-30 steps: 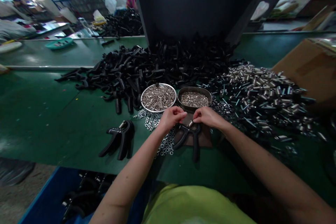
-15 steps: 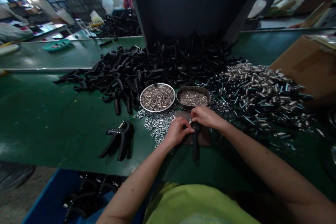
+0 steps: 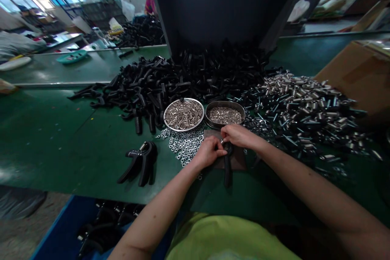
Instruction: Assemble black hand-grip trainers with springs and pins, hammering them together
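Note:
A black plastic clamp part point(image 3: 227, 170) lies on a brown square plate point(image 3: 239, 160), its handle toward me. My left hand point(image 3: 211, 151) has its fingers closed on the part's upper end. Just above it, my right hand point(image 3: 236, 135) pinches a small metal piece point(image 3: 222, 141) at the part's top; the fingers partly hide it. Behind my hands stand a round dish of metal pins point(image 3: 184, 114) and an oval tin of small metal parts point(image 3: 224, 114). Loose metal rings point(image 3: 184, 148) lie left of the plate. An assembled black clamp point(image 3: 141, 162) rests farther left.
A heap of black clamp parts point(image 3: 146, 77) spills from a large dark bin point(image 3: 219, 8). Metal pieces point(image 3: 307, 101) are piled at the right beside a cardboard box point(image 3: 353, 75). A blue crate point(image 3: 57, 227) with black clamps is below the table's edge. Someone is partly visible behind.
The view has shifted slightly, so the scene sits a little farther right and lower. Both hands stay at the black part, with hardly any movement.

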`<action>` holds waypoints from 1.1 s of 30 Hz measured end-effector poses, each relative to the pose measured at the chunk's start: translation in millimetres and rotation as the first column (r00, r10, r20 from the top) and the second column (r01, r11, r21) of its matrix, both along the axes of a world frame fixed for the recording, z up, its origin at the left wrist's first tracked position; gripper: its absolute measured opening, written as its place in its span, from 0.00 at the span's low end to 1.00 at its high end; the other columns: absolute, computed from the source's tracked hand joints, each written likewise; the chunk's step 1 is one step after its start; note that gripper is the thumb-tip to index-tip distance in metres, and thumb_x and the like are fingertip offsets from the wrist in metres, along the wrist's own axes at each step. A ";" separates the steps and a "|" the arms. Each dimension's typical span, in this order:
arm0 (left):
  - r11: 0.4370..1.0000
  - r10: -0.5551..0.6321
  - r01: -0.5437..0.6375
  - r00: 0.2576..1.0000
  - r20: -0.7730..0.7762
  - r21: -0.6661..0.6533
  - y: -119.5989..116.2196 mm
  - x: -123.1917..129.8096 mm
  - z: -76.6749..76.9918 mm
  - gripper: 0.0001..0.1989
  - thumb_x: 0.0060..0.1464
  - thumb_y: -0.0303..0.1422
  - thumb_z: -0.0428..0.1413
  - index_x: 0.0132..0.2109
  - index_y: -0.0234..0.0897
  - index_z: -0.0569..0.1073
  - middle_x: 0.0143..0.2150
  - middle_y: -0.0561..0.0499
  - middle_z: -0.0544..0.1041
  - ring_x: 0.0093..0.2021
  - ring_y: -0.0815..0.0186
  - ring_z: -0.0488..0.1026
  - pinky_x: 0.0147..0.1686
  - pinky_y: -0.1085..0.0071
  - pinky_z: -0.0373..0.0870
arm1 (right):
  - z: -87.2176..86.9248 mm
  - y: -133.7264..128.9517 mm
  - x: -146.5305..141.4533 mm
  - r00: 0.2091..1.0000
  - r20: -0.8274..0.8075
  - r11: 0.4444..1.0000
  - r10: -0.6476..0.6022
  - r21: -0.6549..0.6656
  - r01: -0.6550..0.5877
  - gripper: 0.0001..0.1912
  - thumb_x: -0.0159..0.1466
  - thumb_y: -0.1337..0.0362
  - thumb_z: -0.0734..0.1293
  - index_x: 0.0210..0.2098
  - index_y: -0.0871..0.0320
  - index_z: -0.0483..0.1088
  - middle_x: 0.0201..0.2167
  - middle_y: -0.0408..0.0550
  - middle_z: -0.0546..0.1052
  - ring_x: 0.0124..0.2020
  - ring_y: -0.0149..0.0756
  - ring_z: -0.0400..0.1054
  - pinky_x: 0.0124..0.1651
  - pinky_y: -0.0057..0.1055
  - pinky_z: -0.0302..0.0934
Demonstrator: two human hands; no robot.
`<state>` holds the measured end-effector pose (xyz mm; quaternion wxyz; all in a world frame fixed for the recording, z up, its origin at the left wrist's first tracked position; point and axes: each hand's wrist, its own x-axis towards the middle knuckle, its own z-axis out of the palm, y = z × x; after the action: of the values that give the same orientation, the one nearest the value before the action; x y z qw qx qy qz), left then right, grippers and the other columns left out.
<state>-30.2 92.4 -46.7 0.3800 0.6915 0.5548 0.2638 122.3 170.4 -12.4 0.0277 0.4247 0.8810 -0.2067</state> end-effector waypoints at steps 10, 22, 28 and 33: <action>0.992 0.076 -0.070 0.996 0.054 -0.105 3.0 2.2 1.8 0.08 0.41 0.30 0.65 0.28 0.35 0.73 0.33 0.54 0.69 0.34 0.68 0.67 0.35 0.72 0.62 | -5.2 2.8 2.4 0.988 -0.150 0.993 -0.031 -0.115 0.013 0.04 0.51 0.71 0.68 0.24 0.57 0.70 0.21 0.40 0.72 0.25 0.30 0.64 0.27 0.25 0.49; 0.997 0.062 -0.061 0.998 -0.021 0.040 -7.0 3.4 1.2 0.06 0.44 0.32 0.63 0.29 0.37 0.72 0.34 0.53 0.70 0.38 0.66 0.67 0.38 0.71 0.63 | -26.6 -13.8 18.1 0.898 -0.393 0.972 -0.201 -0.196 0.132 0.04 0.53 0.66 0.65 0.29 0.58 0.69 0.22 0.40 0.70 0.26 0.30 0.64 0.28 0.25 0.54; 0.998 0.054 -0.052 0.998 -0.029 0.045 -7.6 3.5 4.0 0.06 0.44 0.31 0.63 0.29 0.37 0.73 0.34 0.53 0.70 0.38 0.66 0.67 0.39 0.71 0.62 | -24.9 -3.2 12.4 0.896 -0.369 0.948 -0.246 -0.284 0.144 0.03 0.48 0.67 0.68 0.23 0.59 0.68 0.19 0.39 0.70 0.22 0.28 0.63 0.24 0.24 0.54; 0.998 0.052 -0.050 0.998 -0.036 0.038 -8.0 3.2 3.3 0.06 0.44 0.32 0.63 0.30 0.37 0.73 0.34 0.53 0.70 0.38 0.65 0.68 0.38 0.71 0.63 | -23.8 -5.8 12.1 0.903 -0.345 0.940 -0.256 -0.308 0.148 0.04 0.50 0.65 0.67 0.24 0.58 0.67 0.16 0.36 0.68 0.16 0.27 0.60 0.19 0.23 0.51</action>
<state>-27.0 84.5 -43.5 0.3497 0.6890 0.5742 0.2708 134.4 164.6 -36.2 -0.1069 0.4584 0.7830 -0.4066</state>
